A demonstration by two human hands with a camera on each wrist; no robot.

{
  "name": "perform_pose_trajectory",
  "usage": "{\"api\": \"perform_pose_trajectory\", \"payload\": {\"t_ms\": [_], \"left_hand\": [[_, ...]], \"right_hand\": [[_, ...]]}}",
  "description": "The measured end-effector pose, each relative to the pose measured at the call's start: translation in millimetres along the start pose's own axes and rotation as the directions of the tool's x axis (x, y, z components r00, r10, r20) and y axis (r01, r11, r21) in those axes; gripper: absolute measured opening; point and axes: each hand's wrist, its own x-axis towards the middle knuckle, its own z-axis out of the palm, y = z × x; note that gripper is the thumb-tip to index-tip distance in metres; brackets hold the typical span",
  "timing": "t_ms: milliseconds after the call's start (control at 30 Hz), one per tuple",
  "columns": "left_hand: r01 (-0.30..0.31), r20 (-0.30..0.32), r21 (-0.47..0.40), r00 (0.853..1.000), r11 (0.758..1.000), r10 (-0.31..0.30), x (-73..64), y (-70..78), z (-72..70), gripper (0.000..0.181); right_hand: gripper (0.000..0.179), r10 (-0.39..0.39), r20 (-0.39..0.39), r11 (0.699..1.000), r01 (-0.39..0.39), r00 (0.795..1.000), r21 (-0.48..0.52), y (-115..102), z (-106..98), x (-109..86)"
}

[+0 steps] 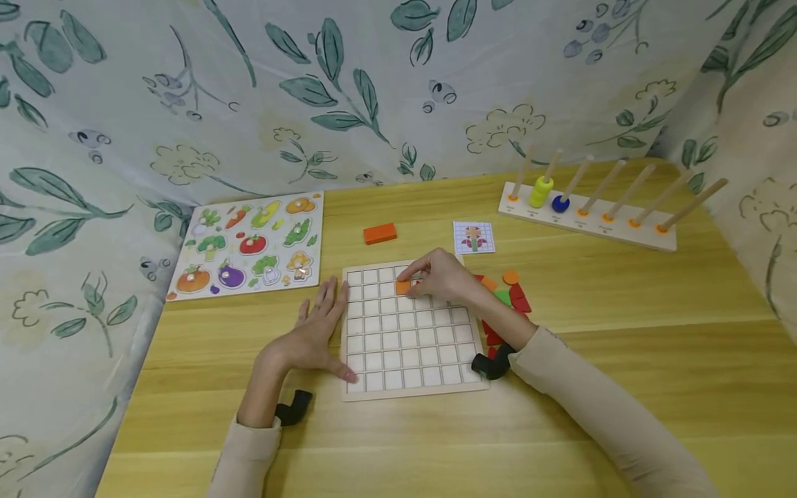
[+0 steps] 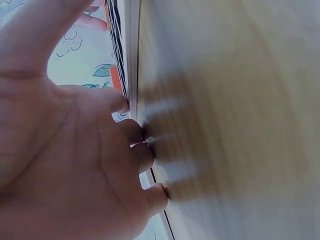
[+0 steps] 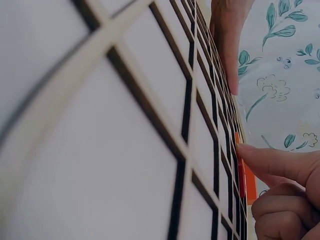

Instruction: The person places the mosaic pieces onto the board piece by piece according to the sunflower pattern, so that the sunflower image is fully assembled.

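Observation:
My right hand (image 1: 441,277) is over the upper part of a wooden grid board (image 1: 398,397), pinching a small orange square tile (image 1: 403,287) between thumb and index finger at one of its cells. A red piece (image 3: 242,179) lies beside that tile, partly hidden by the hand. Spread along the board's left edge, my left hand (image 1: 311,339) touches it with its fingertips, and the thumb lies at the lower left corner. Loose red, green and orange pieces (image 1: 519,297) lie to the board's right, partly under the right forearm.
Behind the board lie an orange block (image 1: 380,234) and a pattern card (image 1: 474,237) with a flower. A vegetable puzzle board (image 1: 249,242) is at the back left. At the back right stands a peg rack (image 1: 588,218) with yellow and blue beads. A patterned cloth hangs behind the table.

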Motion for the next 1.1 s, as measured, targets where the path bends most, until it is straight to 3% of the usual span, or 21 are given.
{"api": "perform_pose_trajectory", "payload": {"t_ms": [367, 633, 933, 1100], "left_hand": [[-0.047, -0.025, -0.038, 0.999, 0.998, 0.046, 0.2, -5.2, 2.9, 0.155], [-0.078, -0.01, -0.104, 0.997, 0.991, 0.078, -0.8, -9.0, -0.8, 0.149], [-0.147, -0.045, -0.166, 0.989, 0.975, 0.141, 3.9, -23.8, 6.6, 0.152], [-0.169, -0.054, -0.193, 0.985, 0.967, 0.161, 0.3, -21.3, 4.8, 0.151]], "right_hand": [[0.024, -0.003, -0.009, 1.0, 0.003, 1.0, 0.01, 2.7, -2.3, -0.2], [0.024, 0.03, -0.003, 0.999, -0.029, 1.0, 0.032, 4.1, -4.3, 0.7], [0.025, 0.026, 0.011, 0.998, -0.027, 1.0, 0.057, 2.0, -5.0, -0.7], [0.024, 0.024, 0.024, 0.997, -0.026, 0.999, 0.073, 3.6, -10.4, -3.4]]}}
